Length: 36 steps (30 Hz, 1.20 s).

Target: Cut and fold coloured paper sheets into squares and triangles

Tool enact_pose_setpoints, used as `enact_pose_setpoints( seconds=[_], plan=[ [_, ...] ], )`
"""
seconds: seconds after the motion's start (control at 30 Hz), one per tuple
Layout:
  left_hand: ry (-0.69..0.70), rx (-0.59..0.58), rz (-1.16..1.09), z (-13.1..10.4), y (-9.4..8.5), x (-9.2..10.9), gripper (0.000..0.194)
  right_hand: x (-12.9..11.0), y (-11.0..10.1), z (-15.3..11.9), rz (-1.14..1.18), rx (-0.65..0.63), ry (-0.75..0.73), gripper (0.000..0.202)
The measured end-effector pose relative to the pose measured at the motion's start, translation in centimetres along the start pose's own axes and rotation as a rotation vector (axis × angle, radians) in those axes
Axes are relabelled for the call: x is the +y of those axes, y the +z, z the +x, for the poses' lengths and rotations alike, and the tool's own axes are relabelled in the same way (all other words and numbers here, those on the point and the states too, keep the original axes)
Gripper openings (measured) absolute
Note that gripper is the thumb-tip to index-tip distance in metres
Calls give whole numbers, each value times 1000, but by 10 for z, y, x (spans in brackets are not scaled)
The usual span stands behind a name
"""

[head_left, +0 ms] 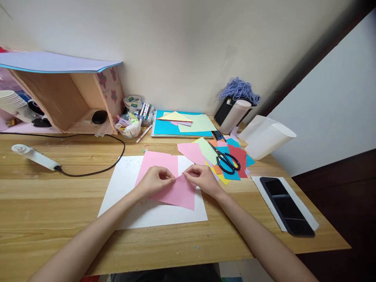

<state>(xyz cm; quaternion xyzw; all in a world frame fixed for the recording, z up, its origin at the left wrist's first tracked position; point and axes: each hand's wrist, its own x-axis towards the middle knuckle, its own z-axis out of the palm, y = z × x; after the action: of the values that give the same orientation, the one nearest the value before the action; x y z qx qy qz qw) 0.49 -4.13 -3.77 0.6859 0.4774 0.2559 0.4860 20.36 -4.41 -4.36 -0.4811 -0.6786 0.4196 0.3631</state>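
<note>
Both hands pinch the upper edge of a pink sheet of paper (179, 196), close to each other. My left hand (155, 181) is closed on its upper left part, thumb and forefinger together. My right hand (202, 178) grips the same edge slightly to the right, fingers pressed together. Behind it lies another pink piece (157, 161), partly covered by my left hand. Under both is a white sheet of paper (123, 196) with faint marks. Black-handled scissors (226, 160) rest on coloured paper scraps (242, 156) to the right of my right hand.
A phone (286, 205) lies on folded white paper at the right. Behind are stacked coloured sheets (164, 127), a tub of scraps (131, 129), a marker (143, 134) and a paper roll (264, 137). A corded white tool (35, 156) and a wooden box (110, 102) occupy the left.
</note>
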Motion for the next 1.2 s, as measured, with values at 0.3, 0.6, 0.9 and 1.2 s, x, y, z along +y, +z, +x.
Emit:
enact_pose_setpoints(
  seconds=[0.3,0.6,0.9,1.2],
  plan=[
    [-30,-3,-58,1,-4,1,17,6,-12,6,57,55,35,16],
    [-3,-11,-52,-2,1,3,19,-9,7,-4,-9,-58,-24,13],
    [-9,41,-66,-5,8,9,14,-13,14,-8,-38,-9,-65,11],
    [-60,21,-70,-1,-6,5,9,0,-11,3,113,44,65,16]
  ],
)
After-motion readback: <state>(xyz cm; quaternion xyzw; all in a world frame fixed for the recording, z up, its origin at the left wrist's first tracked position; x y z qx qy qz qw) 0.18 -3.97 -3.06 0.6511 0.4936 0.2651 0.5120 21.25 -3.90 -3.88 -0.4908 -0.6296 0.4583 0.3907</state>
